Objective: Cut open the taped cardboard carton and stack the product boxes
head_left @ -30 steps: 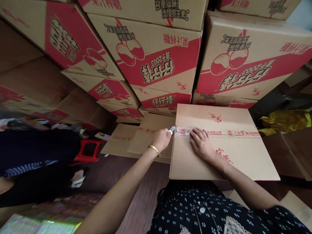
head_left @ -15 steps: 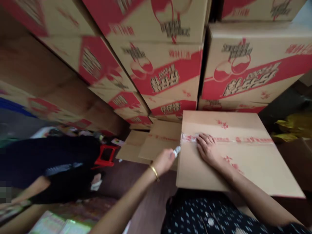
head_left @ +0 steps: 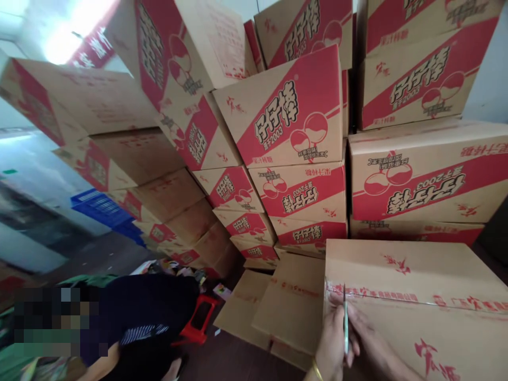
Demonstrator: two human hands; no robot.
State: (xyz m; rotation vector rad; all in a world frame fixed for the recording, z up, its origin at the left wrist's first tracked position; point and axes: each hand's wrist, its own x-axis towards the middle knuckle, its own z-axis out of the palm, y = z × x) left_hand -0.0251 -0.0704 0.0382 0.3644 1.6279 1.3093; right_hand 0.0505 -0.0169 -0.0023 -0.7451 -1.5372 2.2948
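My left hand (head_left: 332, 338), with a gold bracelet at the wrist, is closed around a small knife (head_left: 345, 325). The knife has a pale green handle, and its narrow dark blade points up toward the taped seam. A large brown carton (head_left: 397, 338) lies in front of me, printed with red characters. Clear tape with red print (head_left: 391, 294) runs along its top seam. My right hand (head_left: 365, 325) is at the carton's left end, close beside the left hand and near the tape's end. Most of its fingers are hidden behind the left hand.
Printed cartons (head_left: 293, 119) are stacked high ahead and to the left. Flattened cardboard (head_left: 291, 301) lies on the floor left of my carton. A person in dark clothes (head_left: 146, 312) bends at the lower left, near a red stool (head_left: 201, 317). Blue crates (head_left: 103, 209) stand farther back.
My left hand has brought the knife from beside the carton to the tape's end, next to my right hand. My view has tilted up, showing more of the stacks.
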